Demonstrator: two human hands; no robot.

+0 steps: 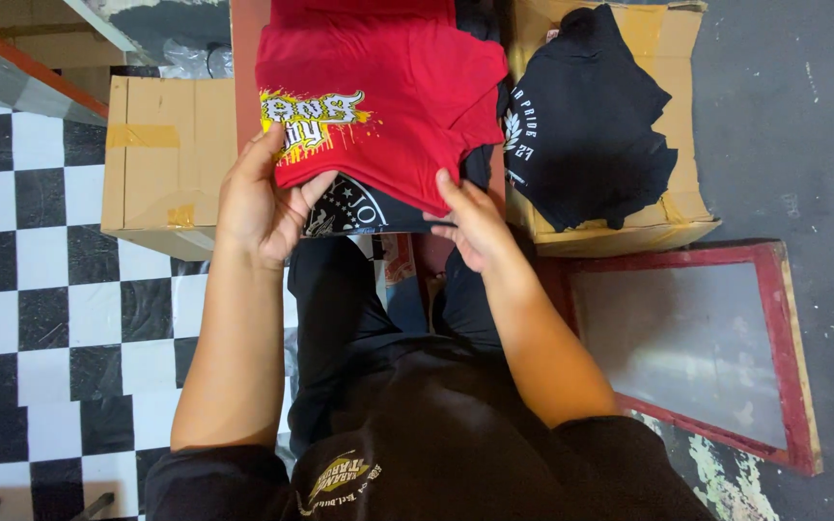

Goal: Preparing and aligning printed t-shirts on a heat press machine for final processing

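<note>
Fig. view: head cam, looking down at both hands over a stack of shirts.
Red shirt (388, 87): top of stack, folded, yellow-white print at its left side; near edge lifted off the layer below.
L hand (261, 198): grip closed on red shirt's near-left corner, thumb on top by the print, fingers under the hem.
R hand (475, 224): grip pinching red shirt's near-right edge; fingertips tucked beneath, so how tightly cannot be told.
Black shirt (354, 207): directly under red one, round white print showing at the stack's near edge, between the two hands.
Support: stack sits on a reddish surface in front of the knees; its edges mostly hidden by cloth.
L box (161, 154): closed carton w/ tape, left of stack, on checkered floor (12, 289).
R box (673, 116): carton right of stack, carrying a loose pile of black shirts (586, 116) w/ white print, draped over its near-left corner.
Frame (774, 357): red-edged screen w/ pale mesh, on grey floor at right, near R forearm.
Step (judged): red shirt gripped at both near corners, being handled on the stack, w/ no transfer begun.
Next move needs (judged): even hold at both corners so the fold stays flat; black shirt beneath must not drag along.
</note>
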